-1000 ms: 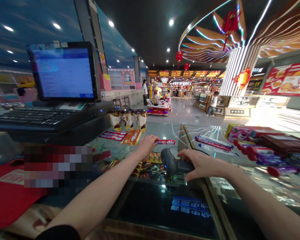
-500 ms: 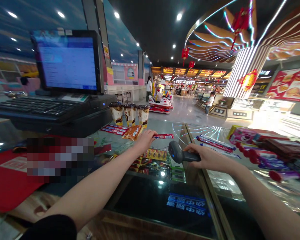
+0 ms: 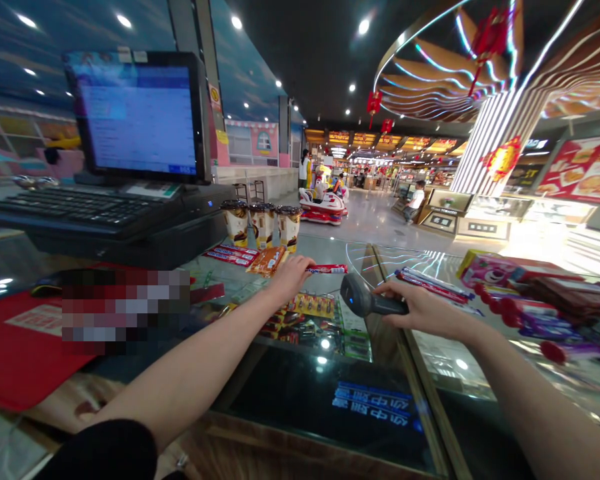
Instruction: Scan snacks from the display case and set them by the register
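My left hand [image 3: 291,277] is closed on one end of a red stick packet [image 3: 330,269] lying on the glass counter [image 3: 320,243]. Just left of that hand are an orange snack packet [image 3: 266,261] and flat red packets [image 3: 231,255], with three lidded cups [image 3: 263,225] standing behind them. My right hand [image 3: 413,307] grips a dark handheld scanner [image 3: 359,297], its head turned toward the red stick packet. Blue and red stick packets [image 3: 433,283] lie beyond the right hand.
A monitor [image 3: 140,120] and keyboard [image 3: 75,210] stand at the left, above a red mat [image 3: 25,360]. Several colourful packages [image 3: 530,293] lie at the right. Other small goods [image 3: 320,307] show beneath the glass. Two people stand far off.
The view has shifted slightly. Both hands keep their grips, and the scanner's head stays near the red stick packet. The distant child by the display has changed posture.
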A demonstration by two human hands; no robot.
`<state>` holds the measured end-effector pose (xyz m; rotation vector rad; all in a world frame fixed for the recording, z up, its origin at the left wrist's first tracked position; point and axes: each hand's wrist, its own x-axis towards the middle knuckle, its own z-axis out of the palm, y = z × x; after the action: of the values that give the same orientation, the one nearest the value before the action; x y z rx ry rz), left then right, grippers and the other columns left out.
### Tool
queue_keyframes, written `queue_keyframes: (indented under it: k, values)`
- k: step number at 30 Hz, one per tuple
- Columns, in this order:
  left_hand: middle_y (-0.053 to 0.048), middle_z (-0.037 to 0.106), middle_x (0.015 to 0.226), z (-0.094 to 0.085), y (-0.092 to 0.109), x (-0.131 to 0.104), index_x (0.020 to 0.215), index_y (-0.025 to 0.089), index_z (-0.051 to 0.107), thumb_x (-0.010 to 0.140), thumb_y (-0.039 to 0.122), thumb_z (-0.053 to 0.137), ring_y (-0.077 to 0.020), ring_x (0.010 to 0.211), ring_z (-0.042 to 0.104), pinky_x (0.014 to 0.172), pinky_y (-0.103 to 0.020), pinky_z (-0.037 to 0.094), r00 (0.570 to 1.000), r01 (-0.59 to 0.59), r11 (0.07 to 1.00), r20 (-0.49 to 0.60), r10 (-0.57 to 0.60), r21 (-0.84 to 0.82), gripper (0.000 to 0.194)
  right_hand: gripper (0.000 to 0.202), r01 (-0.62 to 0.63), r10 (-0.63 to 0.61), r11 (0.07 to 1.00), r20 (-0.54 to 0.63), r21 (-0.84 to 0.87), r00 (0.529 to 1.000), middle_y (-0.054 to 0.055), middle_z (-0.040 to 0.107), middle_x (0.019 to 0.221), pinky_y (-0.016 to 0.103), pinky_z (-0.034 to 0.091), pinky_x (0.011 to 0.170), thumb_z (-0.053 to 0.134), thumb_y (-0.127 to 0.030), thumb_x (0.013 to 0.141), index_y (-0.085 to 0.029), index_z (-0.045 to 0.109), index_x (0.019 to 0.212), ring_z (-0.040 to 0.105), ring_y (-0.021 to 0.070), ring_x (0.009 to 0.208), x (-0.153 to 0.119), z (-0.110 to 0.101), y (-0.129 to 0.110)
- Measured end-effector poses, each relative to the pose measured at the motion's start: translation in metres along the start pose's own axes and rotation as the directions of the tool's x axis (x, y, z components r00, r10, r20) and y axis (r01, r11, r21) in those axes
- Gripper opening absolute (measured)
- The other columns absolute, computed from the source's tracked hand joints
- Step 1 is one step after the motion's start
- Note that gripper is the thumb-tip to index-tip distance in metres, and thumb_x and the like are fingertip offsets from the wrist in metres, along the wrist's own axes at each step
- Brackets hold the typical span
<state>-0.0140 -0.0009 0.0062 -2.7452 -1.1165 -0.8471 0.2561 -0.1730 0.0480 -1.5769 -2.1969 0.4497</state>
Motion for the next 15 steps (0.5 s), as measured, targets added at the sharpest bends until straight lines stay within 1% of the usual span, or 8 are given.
queue_keyframes:
  k: [8, 15]
  values:
    - [-0.005, 0.064, 0.103, 0.0017, -0.0021, -0.0005, 0.107, 0.020, 0.061, 0.090, 0.019, 0.056, -0.0206, 0.101, 0.056, 0.089, -0.035, 0.045, 1.000, -0.017, 1.000, -0.008, 0.017, 0.013, 0.018, 0.041, -0.009, 0.009, 1.000, 0.008, 0.006, 1.000, 0.005, 0.069, 0.100, 0.034, 0.047, 0.080, 0.063, -0.029, 0.076, -0.021, 0.057, 0.116, 0.064, 0.0212, 0.088, -0.0019, -0.0015, -0.0065]
    - [-0.006, 0.064, 0.103, 0.0023, -0.0030, 0.0004, 0.107, 0.019, 0.060, 0.089, 0.019, 0.057, -0.0210, 0.101, 0.056, 0.090, -0.036, 0.045, 1.000, -0.022, 1.000, -0.006, 0.022, 0.015, 0.019, 0.042, 0.003, -0.003, 1.000, 0.012, -0.006, 1.000, 0.005, 0.068, 0.100, 0.034, 0.047, 0.079, 0.063, -0.029, 0.076, -0.020, 0.057, 0.117, 0.064, 0.0209, 0.087, -0.0013, -0.0008, -0.0033]
